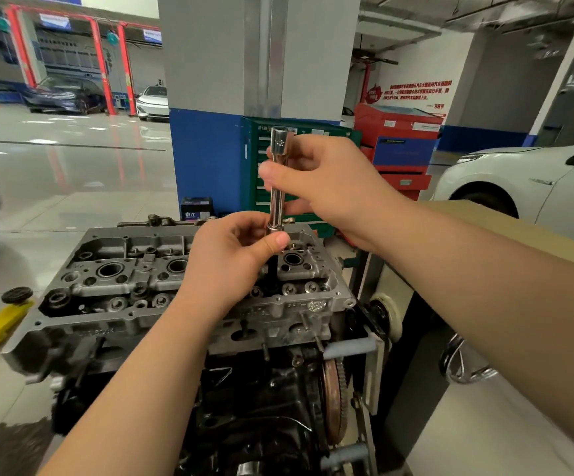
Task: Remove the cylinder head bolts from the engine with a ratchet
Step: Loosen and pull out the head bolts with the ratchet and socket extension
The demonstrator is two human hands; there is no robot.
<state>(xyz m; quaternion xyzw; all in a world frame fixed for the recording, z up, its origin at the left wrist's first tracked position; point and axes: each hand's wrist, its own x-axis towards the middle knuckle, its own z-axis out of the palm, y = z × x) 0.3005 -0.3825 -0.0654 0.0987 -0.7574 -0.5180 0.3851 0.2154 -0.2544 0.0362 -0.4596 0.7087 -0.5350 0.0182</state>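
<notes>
gripping a long chrome socket extension (277, 180) upright, right hand (330, 187) high, left hand (234, 259) low; its lower end is hidden above the grey aluminium cylinder head (134, 280).

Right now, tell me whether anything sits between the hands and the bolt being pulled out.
Nothing visible does. The left hand pinches the chrome extension bar at its base, the right hand grips it higher, and the dark bolt hangs below over the cylinder head.
</notes>
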